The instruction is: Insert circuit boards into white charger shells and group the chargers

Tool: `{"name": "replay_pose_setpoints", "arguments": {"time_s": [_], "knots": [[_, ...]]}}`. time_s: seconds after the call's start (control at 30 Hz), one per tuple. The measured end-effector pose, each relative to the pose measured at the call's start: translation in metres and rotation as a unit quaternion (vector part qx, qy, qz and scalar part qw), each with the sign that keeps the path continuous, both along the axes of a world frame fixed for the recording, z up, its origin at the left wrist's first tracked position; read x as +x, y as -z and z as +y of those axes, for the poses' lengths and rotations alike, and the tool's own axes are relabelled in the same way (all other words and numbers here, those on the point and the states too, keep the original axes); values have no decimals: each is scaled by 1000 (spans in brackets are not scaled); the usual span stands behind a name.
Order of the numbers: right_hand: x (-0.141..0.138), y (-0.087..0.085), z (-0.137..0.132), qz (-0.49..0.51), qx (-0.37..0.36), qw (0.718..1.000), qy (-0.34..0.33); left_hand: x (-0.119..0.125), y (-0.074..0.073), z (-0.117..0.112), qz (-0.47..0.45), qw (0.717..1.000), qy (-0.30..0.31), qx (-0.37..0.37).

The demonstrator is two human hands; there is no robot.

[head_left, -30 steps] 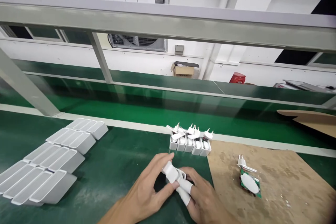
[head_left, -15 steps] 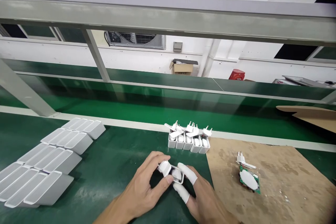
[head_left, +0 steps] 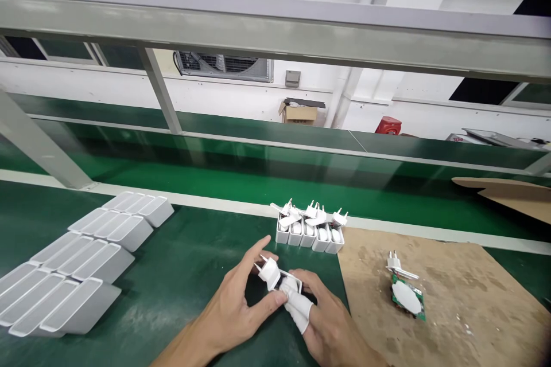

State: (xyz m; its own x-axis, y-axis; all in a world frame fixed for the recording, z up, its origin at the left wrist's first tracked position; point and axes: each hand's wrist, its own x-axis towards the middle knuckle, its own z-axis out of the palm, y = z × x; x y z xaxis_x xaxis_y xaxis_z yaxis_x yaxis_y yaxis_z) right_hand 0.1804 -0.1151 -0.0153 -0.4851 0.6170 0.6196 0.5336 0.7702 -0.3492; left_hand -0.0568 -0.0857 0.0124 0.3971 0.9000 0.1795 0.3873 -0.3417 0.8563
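White Housing (head_left: 299, 282) Gripped Over Green Bench (head_left: 172, 309)

Holds the small white housing at the near middle of the bench, open side turned up. Grips the left part with the left hand (head_left: 235, 301): fingers curved around the far side, one fingertip raised clear, thumb laid along the near side. Grips the right end with the right hand (head_left: 333, 321), white finger covers (head_left: 301, 307) bunched at the opening. Cannot tell how far inside. Has a two-pronged white plug head (head_left: 269, 273) at the housing's left, prongs pointing up and leftward.

Shows just beyond, side by side, five filled housings (head_left: 307, 240) topped with loose plug heads (head_left: 316, 215). Includes, to the right, a brown cardboard sheet (head_left: 469, 292), bearing a green circuit board (head_left: 419, 311) with a white oval pad (head_left: 407, 296), plus another plug piece (head_left: 393, 262) just beside. Shows well to the left several staggered rows of white housings (head_left: 92, 309). Includes behind all this a grey metal beam (head_left: 275, 37), crossing above a glossy green channel (head_left: 215, 180).
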Motion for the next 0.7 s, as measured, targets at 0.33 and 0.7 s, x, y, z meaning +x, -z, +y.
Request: {"name": "replay_pose_setpoints", "arguments": {"time_s": [0.33, 0.7], "knots": [[-1, -9, 2, 88, -170, 982, 1, 8, 9, 0, -63, 998, 22, 15], [-20, -5, -2, 444, -534, 718, -50, 28, 2, -20, 0, 970, -24, 243]]}}
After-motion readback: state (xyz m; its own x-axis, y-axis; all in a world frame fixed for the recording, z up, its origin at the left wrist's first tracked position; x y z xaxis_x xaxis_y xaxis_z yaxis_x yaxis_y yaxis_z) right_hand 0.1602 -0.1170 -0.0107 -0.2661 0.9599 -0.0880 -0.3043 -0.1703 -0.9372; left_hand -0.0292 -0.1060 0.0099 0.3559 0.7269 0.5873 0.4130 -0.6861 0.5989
